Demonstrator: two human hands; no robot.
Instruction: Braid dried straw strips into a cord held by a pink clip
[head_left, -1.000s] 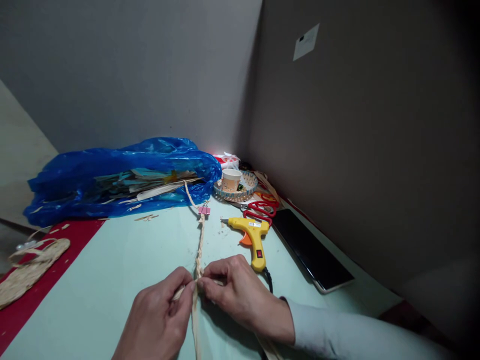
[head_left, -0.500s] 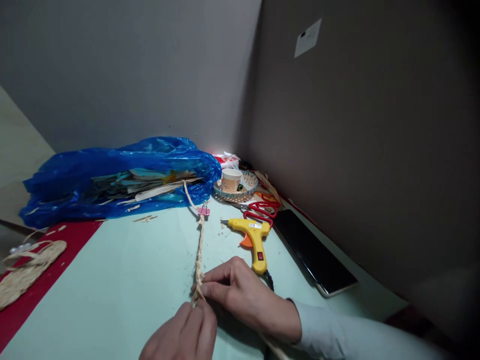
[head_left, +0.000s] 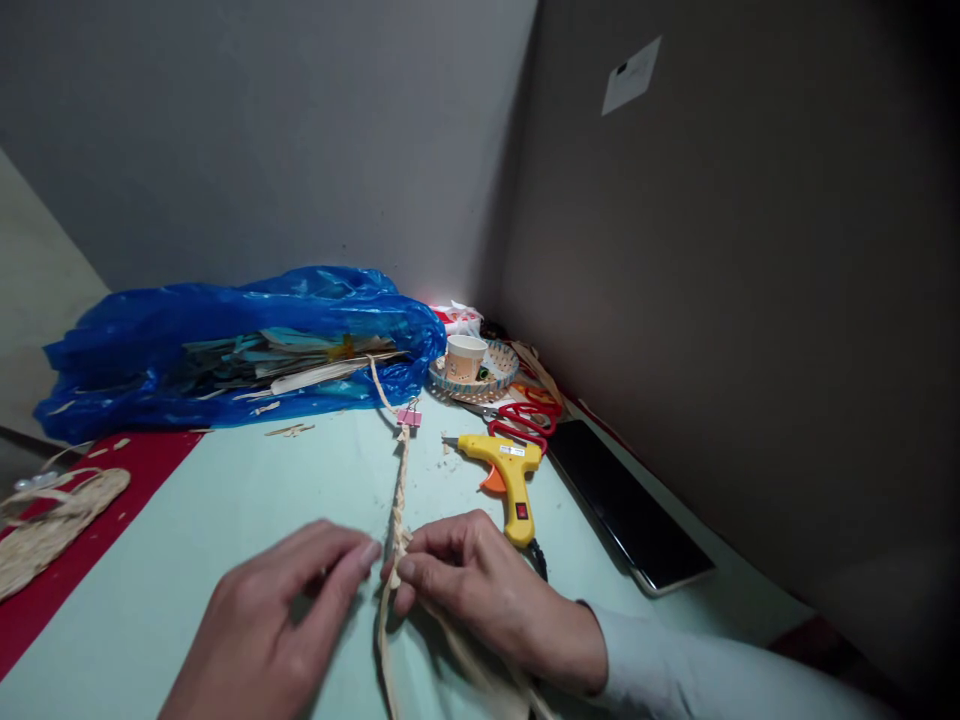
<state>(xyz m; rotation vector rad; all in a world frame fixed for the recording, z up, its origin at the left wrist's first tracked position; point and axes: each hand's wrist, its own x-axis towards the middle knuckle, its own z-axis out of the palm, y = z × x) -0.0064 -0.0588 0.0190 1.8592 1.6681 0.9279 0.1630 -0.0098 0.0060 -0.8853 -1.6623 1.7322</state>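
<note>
The green desk (head_left: 300, 480) carries the blue bag (head_left: 165, 320) at its far left. Left hand (head_left: 270, 610): fingers together at the tips, just beside the braid (head_left: 400, 490). Right hand (head_left: 480, 590): fingers clamped on the braid, which runs lengthwise along the desk. Yellow glue gun (head_left: 510, 460): beyond the right hand. Pink binder clip (head_left: 409, 418): on the braid's far part

A yellow glue gun (head_left: 517, 478) lies near red-handled scissors (head_left: 504, 412).
</note>
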